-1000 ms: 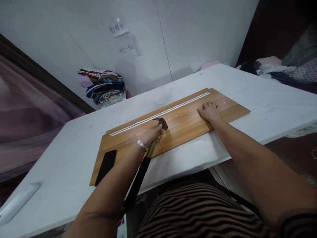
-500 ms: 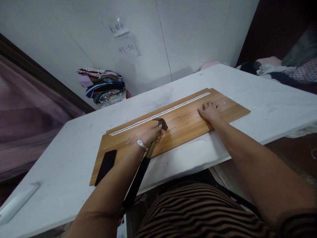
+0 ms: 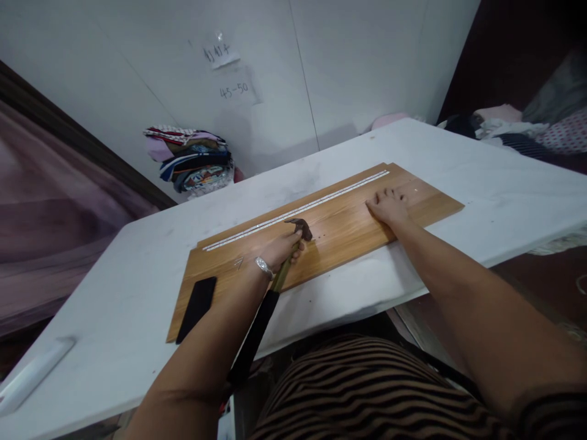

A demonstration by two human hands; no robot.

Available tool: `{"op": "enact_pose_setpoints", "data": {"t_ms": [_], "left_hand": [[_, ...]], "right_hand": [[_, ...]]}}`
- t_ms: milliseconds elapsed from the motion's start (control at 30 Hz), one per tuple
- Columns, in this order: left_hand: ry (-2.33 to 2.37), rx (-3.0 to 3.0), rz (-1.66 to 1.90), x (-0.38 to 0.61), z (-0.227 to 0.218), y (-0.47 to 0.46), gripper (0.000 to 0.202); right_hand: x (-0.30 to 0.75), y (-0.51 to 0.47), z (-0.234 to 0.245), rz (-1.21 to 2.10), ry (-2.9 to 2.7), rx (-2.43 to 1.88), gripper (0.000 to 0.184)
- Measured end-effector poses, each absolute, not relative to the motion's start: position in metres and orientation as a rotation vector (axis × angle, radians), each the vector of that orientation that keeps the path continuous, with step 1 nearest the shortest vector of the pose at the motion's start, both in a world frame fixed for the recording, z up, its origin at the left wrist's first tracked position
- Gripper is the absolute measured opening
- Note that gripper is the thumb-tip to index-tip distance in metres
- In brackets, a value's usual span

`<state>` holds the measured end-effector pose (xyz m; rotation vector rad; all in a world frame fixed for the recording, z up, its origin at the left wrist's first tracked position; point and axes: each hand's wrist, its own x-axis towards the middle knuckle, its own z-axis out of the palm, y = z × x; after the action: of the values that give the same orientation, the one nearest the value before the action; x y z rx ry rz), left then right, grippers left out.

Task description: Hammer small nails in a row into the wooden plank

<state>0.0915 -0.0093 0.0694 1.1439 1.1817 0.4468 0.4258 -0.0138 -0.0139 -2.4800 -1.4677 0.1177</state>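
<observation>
My left hand, with a silver band at the wrist, is closed round the neck of a claw hammer just below its dark metal head. The black-gripped handle slants down toward my body, partly behind my forearm. Under the hammer head lies a long wooden board; whether the head touches it I cannot tell. Small dark dots in the wood show just right of the head. My right hand rests on the right part of the board, fingers spread. A few loose nails lie left of my left hand.
A long white ruler-like strip runs along the board's far side. A black flat object lies on its left end. The board sits on a white-covered table. Folded cloths are piled by the wall, and a white roll lies front left.
My left hand and the hammer have shifted very slightly to the right. The right hand and the board have stayed where they were.
</observation>
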Motion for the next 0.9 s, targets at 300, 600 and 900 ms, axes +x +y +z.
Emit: {"op": "enact_pose_setpoints", "data": {"t_ms": [300,600,900], "left_hand": [[1.211,1.141,0.437,0.0903,0.0673,-0.0091,0.027],[1.219,1.133,0.457,0.0907,0.0737,-0.0077,0.026],[1.217,1.141,0.436,0.0916,0.0703,-0.0117,0.027]], "right_hand": [[0.428,-0.0114,-0.0174,0.113,-1.48,-2.485,0.065],[0.426,-0.0133,-0.0148,0.115,-1.466,-2.481,0.064],[0.4254,-0.014,-0.0135,0.103,-1.464,-2.469,0.062]]}}
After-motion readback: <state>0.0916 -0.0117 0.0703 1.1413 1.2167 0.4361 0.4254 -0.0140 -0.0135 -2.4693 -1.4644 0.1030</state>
